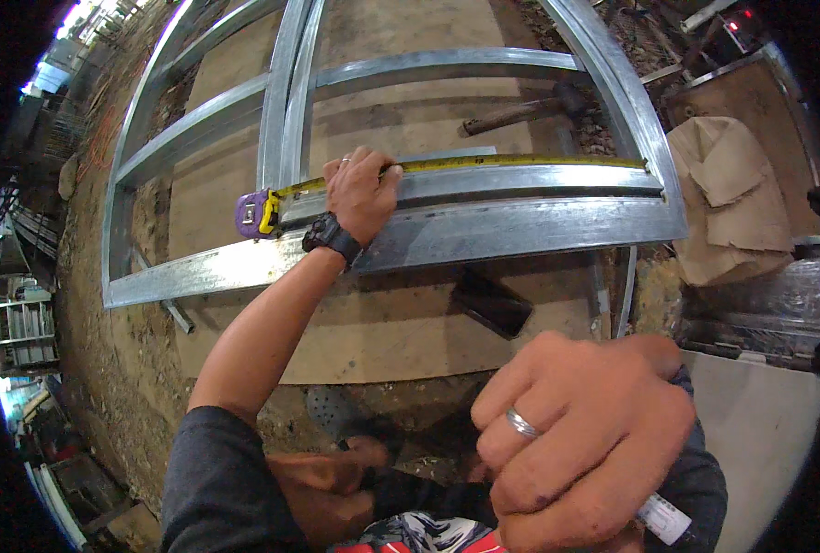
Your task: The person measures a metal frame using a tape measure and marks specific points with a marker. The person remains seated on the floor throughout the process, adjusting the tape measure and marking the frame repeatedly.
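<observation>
My left hand (362,189) bends over the inner metal channel (521,184), its fingers curled and pressed onto the yellow blade of a tape measure. The purple and yellow case of that tape measure (257,214) rests on the frame just left of the hand. Its blade runs right along the channel to the frame's right side. Close to the camera, my right hand (585,433) is closed in a fist. A dark thing with a white label (663,521) pokes out below it; the fingers hide the rest, so its kind is unclear.
The silvery metal frame (465,235) lies over brown board (373,346) on dirt ground. Inside the frame is a wooden-handled hammer (521,112). A black phone (491,302) lies on the board near me. Brown folded sacking or paper (732,198) sits at the right.
</observation>
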`<state>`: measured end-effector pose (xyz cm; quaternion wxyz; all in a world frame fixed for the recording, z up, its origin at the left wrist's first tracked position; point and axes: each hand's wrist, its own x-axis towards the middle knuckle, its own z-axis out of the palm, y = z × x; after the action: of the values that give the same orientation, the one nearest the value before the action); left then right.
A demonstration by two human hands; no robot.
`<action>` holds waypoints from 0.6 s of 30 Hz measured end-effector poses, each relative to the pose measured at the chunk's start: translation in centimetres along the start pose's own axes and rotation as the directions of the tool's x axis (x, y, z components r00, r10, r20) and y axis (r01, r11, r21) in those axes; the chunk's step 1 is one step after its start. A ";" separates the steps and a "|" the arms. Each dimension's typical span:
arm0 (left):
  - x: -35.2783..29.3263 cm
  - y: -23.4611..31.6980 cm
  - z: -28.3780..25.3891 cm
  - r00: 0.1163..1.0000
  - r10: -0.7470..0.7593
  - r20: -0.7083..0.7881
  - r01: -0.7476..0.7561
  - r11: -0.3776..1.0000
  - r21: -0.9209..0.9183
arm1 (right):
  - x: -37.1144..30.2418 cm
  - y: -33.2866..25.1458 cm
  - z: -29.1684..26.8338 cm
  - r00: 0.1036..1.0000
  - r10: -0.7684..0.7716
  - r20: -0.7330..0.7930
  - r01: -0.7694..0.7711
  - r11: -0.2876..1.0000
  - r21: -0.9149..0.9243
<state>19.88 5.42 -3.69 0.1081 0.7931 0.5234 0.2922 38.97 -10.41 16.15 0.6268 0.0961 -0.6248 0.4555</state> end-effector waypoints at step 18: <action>-0.5 -0.8 -0.2 1.000 0.021 -0.012 -0.021 0.999 0.043 | 1.9 -0.1 0.8 0.982 0.013 -0.187 -0.027 0.997 -0.072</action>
<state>19.04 5.26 -4.07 0.0846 0.7989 0.5219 0.2868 38.13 -10.12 17.97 0.6809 0.0232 -0.5809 0.4453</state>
